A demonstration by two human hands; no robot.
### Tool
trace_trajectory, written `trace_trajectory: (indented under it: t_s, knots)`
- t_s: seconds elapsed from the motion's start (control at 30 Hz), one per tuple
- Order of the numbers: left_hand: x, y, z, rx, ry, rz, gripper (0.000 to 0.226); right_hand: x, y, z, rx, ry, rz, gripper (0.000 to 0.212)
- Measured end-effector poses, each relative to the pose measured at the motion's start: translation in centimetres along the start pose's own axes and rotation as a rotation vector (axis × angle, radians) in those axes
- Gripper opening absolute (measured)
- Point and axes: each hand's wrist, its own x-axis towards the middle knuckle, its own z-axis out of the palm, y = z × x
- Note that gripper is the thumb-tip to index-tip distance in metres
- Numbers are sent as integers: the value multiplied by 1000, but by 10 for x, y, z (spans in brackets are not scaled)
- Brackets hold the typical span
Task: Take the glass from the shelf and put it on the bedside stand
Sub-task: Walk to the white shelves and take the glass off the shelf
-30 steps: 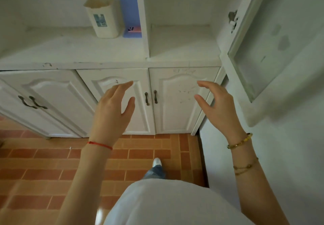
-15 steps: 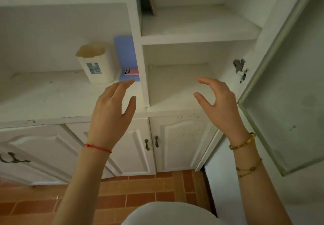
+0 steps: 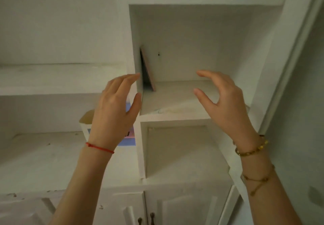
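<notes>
No glass shows anywhere in the head view. In front of me stands a white shelf unit [image 3: 175, 118] with open compartments. My left hand [image 3: 114, 109] is raised before the divider at the middle shelf, fingers spread, holding nothing. My right hand [image 3: 224, 100] is raised in front of the middle compartment, fingers curved and apart, also holding nothing. A thin pinkish board [image 3: 148, 69] leans against the left wall of that compartment. The bedside stand is out of view.
A white paper container [image 3: 85, 121] and a blue box [image 3: 128, 137] sit on the counter behind my left hand. An open glass cabinet door [image 3: 298, 67] hangs at the right. Lower cabinet doors with dark handles [image 3: 145, 220] lie below.
The view has tilted upward from the floor and lower doors to the higher shelves. Both hands have risen with it and stay spread, holding nothing.
</notes>
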Motion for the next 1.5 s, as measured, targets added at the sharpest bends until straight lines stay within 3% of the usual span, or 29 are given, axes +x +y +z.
trace_trajectory:
  t_s: [0.33, 0.47, 0.87, 1.17, 1.5]
  knots:
    - [112, 19, -29, 26, 248, 219, 43, 115, -17, -53, -60, 232, -201, 40]
    - [150, 27, -36, 27, 334, 273, 42, 158, -24, -67, -82, 239, -212, 41]
    - [203, 17, -13, 177, 370, 229, 57, 243, -4, -53, -112, 52, -28, 51]
    - [207, 18, 4, -39, 480, 46, 91, 268, -1, -34, -83, -23, 104, 67]
    - [213, 22, 20, -49, 585, -7, 89, 286, 0, -27, -64, -94, 166, 69]
